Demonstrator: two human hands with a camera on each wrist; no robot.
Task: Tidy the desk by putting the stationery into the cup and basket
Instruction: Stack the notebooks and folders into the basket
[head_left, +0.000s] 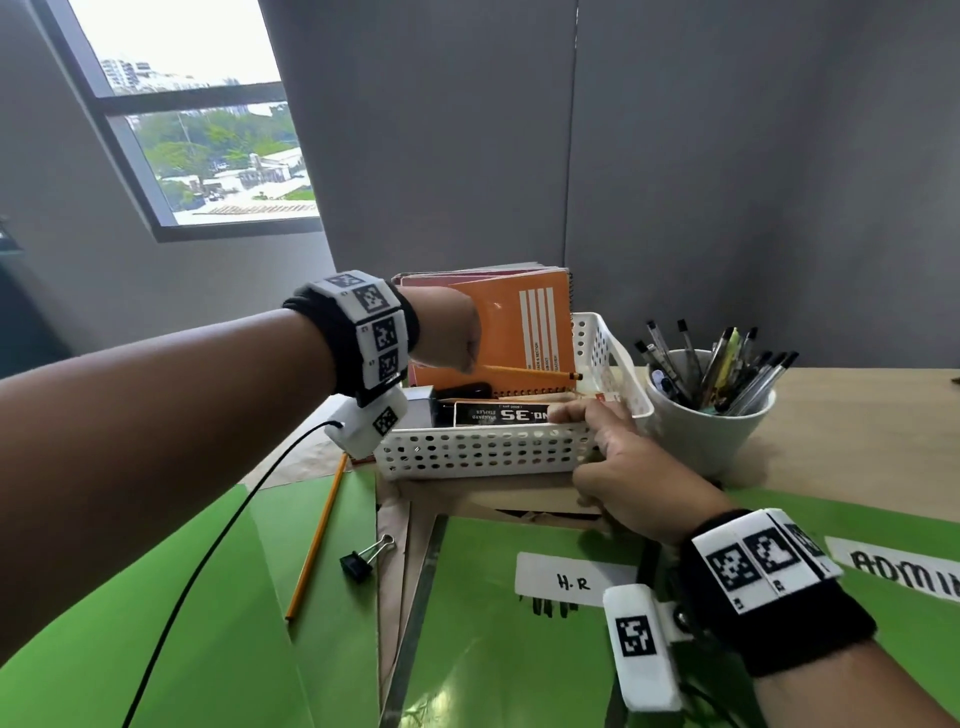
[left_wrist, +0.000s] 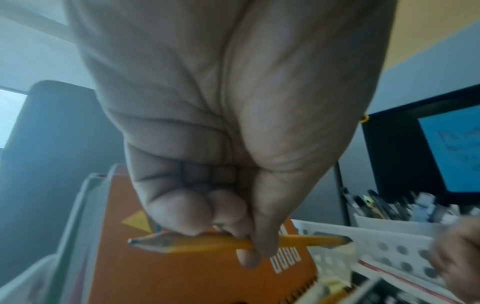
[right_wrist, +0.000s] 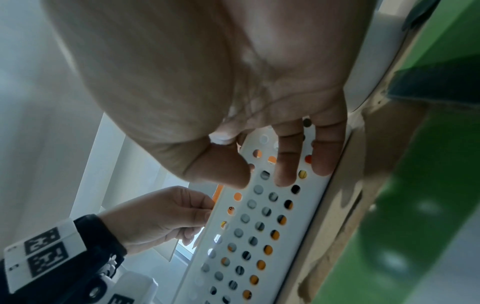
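My left hand (head_left: 452, 332) hovers over the white perforated basket (head_left: 483, 449) and pinches a yellow pencil (head_left: 524, 371) held level, its end pointing right. In the left wrist view the fingertips (left_wrist: 197, 214) and thumb clamp the pencil (left_wrist: 207, 242) in front of an orange notebook (left_wrist: 182, 273). My right hand (head_left: 623, 457) grips the basket's front right corner. There the thumb hooks over the rim and the fingers (right_wrist: 285, 164) lie on the outer wall (right_wrist: 259, 236). A white cup (head_left: 711, 415) full of pens stands right of the basket.
The basket holds the orange notebook (head_left: 519, 322) and a staples box (head_left: 501, 414). A second yellow pencil (head_left: 317, 540) and a black binder clip (head_left: 363, 558) lie on green folders (head_left: 493, 649) at the front left. Grey partition walls stand behind.
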